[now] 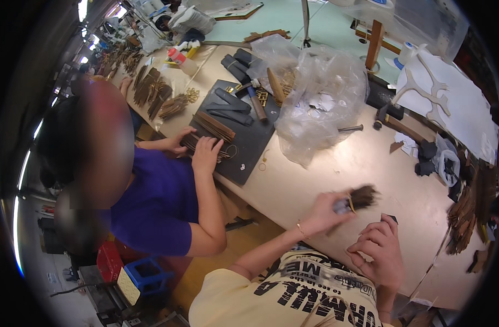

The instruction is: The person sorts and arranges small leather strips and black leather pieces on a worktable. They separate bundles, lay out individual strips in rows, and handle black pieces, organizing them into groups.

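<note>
My left hand (332,211) is closed around a bundle of brown strips (364,197) just above the table; the bundle is blurred by motion. Its strip ends point away to the right, and a light band runs round it close to my fingers. Nearer to me and to the right is my right hand (377,248), its fingers curled and the thumb bent toward them. A small black thing (393,218) shows at the far side of those fingers; what they grip is mostly hidden.
On my left a co-worker in purple handles brown strips (214,128) on a dark mat (255,158). A hammer (257,103) and black straps (227,109) lie there. Beyond are a clear plastic bag (326,98) and a bolt (352,128). Brown scraps (462,223) pile up at right.
</note>
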The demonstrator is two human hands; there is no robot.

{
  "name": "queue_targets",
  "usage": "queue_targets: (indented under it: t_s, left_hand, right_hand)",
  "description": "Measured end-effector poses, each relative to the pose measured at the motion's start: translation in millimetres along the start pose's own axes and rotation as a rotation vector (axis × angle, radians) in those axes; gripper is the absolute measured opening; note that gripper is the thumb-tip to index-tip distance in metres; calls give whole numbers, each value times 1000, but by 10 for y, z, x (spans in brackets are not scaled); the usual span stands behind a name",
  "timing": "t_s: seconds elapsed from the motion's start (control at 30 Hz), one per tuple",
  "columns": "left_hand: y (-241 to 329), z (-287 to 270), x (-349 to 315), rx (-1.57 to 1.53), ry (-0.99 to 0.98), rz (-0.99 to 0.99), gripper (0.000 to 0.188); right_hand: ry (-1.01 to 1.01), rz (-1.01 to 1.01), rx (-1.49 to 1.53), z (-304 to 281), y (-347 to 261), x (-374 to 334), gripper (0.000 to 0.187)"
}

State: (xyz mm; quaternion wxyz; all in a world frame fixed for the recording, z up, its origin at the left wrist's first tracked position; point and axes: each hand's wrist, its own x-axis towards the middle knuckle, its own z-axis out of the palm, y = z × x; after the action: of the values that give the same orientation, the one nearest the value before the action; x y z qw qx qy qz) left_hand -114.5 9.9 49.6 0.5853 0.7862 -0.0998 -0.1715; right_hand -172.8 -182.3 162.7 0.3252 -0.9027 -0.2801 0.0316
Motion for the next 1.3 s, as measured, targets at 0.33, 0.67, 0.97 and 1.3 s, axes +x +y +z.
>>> queue_targets:
  t_s: [0.33,0.67,0.97,1.3]
  left_hand:
    - [-468,-824,-283,597,582,-142,64]
    - [-605,-916,-307,728,725,-57,75]
    - [-853,-1211,-207,936,610,-224,76]
    - [-336,-392,-82,1050,656,231,71]
  right_hand:
    - [541,319,-35,128,380,-291,14]
    - [622,566,-179,126,808,-877,6]
    - [758,883,-353,-59,1041,-1439,14]
    - [1017,1193,-277,-554,1819,-2143,24]
